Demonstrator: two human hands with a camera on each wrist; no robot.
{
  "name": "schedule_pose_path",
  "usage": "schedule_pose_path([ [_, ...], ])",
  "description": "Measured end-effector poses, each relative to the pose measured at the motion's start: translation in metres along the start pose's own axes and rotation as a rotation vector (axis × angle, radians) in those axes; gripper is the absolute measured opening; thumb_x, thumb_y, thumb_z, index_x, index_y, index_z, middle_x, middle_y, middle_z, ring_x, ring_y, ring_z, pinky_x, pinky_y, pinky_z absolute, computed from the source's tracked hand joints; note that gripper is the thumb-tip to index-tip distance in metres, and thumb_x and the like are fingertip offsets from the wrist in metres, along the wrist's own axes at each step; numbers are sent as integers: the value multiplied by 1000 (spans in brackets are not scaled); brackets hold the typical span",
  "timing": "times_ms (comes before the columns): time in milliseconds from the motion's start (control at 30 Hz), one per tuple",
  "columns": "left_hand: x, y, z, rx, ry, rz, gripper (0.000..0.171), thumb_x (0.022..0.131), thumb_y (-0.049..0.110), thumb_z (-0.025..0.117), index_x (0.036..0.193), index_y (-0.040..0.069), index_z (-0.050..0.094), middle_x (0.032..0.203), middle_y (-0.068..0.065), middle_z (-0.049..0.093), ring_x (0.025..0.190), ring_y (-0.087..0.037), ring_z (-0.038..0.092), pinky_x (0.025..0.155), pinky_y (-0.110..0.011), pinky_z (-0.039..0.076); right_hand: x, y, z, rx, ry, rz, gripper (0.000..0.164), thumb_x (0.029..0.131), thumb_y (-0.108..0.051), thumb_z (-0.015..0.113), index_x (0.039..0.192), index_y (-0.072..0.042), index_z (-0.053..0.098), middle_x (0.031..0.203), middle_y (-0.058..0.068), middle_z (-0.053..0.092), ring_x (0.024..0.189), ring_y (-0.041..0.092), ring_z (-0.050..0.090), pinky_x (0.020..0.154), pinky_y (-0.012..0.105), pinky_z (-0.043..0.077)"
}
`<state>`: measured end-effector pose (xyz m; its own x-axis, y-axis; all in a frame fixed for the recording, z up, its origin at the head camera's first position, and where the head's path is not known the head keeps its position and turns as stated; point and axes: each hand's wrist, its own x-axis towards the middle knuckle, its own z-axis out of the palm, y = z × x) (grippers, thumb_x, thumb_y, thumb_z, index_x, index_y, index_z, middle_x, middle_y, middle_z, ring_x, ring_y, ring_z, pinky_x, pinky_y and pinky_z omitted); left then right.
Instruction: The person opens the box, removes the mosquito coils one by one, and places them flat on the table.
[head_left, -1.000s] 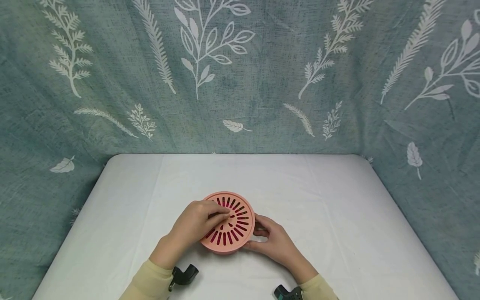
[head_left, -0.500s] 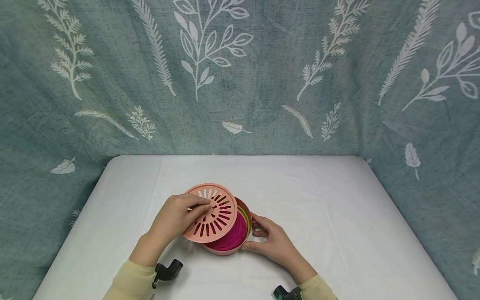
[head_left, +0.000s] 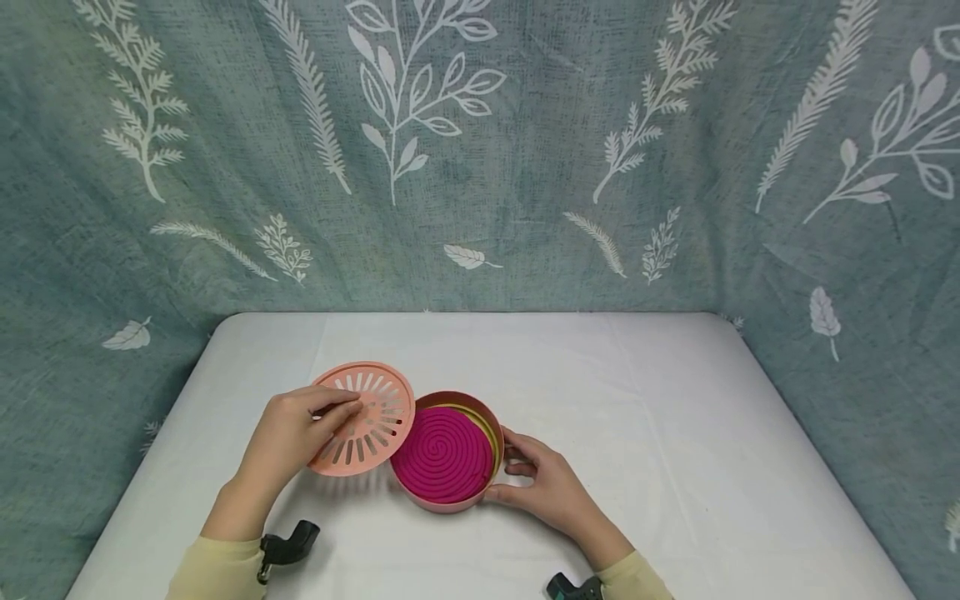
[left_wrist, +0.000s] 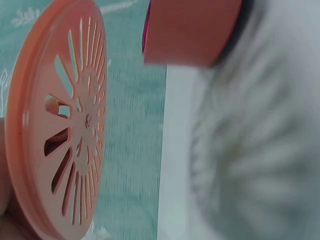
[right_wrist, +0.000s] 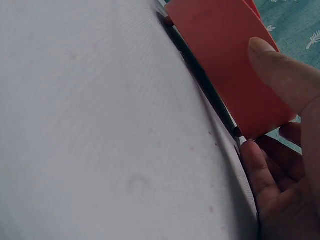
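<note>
My left hand (head_left: 281, 437) pinches a round, salmon-pink slotted lid (head_left: 372, 414) at its middle, holding it above the table, left of a shallow round box (head_left: 444, 507). Side-on in the left wrist view, the lid (left_wrist: 22, 125) shows its radial slots, with fingers partly visible through them. Inside the box lies a magenta spiral disc (head_left: 442, 454), with yellow edges (head_left: 491, 433) showing beside it. My right hand (head_left: 543, 483) holds the box by its right side. In the right wrist view, the thumb presses the red-pink wall (right_wrist: 225, 70) and fingertips sit at its lower edge.
A white cloth covers the table (head_left: 712, 467). Behind it hangs a green-blue curtain (head_left: 525, 250) with white leaf prints. Black wrist devices show at the left sleeve (head_left: 217, 567) and right sleeve (head_left: 637, 575).
My left hand has lifted the lid off the box and carried it left, uncovering the magenta spiral disc. My right hand has stayed at the box's side.
</note>
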<state>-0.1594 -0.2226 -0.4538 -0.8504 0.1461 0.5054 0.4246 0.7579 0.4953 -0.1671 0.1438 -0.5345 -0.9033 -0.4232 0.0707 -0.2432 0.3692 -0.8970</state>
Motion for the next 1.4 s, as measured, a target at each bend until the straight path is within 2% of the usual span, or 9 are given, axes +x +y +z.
schedule_pose_path([
  [300,-19,-26,-20,96,50,-102,15,84,15,81,98,19,81,89,6,74,75,-11,68,61,-30,58,-1,-1,0,-3,6,-16,93,68,-45,89,149,-23,47,128,-8,59,112,10,59,92,23,55],
  [467,-29,-39,-25,119,28,-185,15,87,19,79,102,17,80,92,0,74,79,-18,69,65,-40,58,-1,0,0,-6,8,-33,92,70,-43,88,149,-22,46,129,-5,59,112,12,60,91,24,56],
  [633,-38,-54,-27,128,3,-244,18,89,23,76,105,14,79,97,-7,74,88,-29,69,75,-52,58,-1,-1,0,8,6,-22,91,69,-41,89,148,-24,47,129,-6,59,113,12,59,92,24,55],
  [800,-47,-65,-29,136,-23,-315,22,93,28,72,107,11,78,101,-12,73,95,-36,67,79,-57,56,-1,-2,0,23,5,-28,90,70,-38,89,148,-23,47,129,-4,59,113,14,59,93,26,55],
  [933,-53,-70,-29,148,-28,-374,27,93,30,71,108,8,78,101,-16,73,95,-39,67,78,-58,55,-1,-2,-1,20,4,-24,90,70,-38,89,148,-23,47,129,-4,59,113,13,59,93,25,55],
  [1167,-60,-76,-28,165,-43,-471,37,94,37,69,113,6,76,108,-20,71,104,-44,63,85,-64,52,-1,0,-1,-9,-2,-20,92,70,-44,87,149,-26,45,130,-10,58,112,10,59,92,23,55],
  [1400,-61,-78,-27,155,-81,-500,41,94,37,69,116,3,74,110,-23,69,105,-46,62,84,-64,52,-1,1,-1,5,-8,-26,91,71,-42,87,149,-25,45,131,-10,58,114,10,58,92,23,55],
])
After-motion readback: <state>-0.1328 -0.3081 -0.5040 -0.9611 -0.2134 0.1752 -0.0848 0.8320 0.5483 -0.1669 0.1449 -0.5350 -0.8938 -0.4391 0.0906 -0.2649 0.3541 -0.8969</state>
